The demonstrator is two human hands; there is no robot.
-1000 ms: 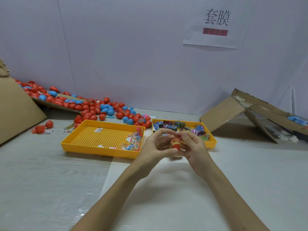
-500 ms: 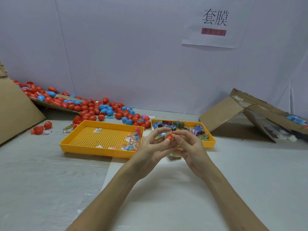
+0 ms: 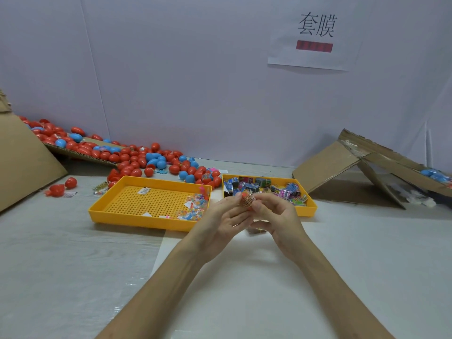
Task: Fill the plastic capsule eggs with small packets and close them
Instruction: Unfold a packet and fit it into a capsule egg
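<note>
Head view: two bare forearms reach in from the bottom edge, and the hands meet above the desk (image 3: 244,277), just in front of two yellow trays.
Left hand (image 3: 220,220): palm turned inward, fingertips pinching the left side of the red capsule egg (image 3: 246,199).
Right hand (image 3: 277,215): fingers curled, thumb and forefinger gripping the same egg from the right.
Egg position: held in the air between both hands, in front of the near left corner of the right tray (image 3: 311,211).
Egg surface: looks netted or printed over the red, too blurred to settle.
Left tray (image 3: 137,220): perforated floor, clear packets (image 3: 194,207) clustered at its right end, a few paper slips scattered about.
Right tray contents: printed packets (image 3: 264,185) in many colours, heaped across it.
Egg pile (image 3: 137,159): red and blue eggs spilled along the back wall behind the left tray, some lying on a flat cardboard sheet.
Loose eggs (image 3: 64,186): two red ones on the desk, left of the left tray.
Cardboard panel (image 3: 24,165): slanted, far left.
Folded box (image 3: 342,162): collapsed, far right, with a few blue eggs at its far end.
Sign (image 3: 315,33): white sheet on the wall, two characters above a red bar.
</note>
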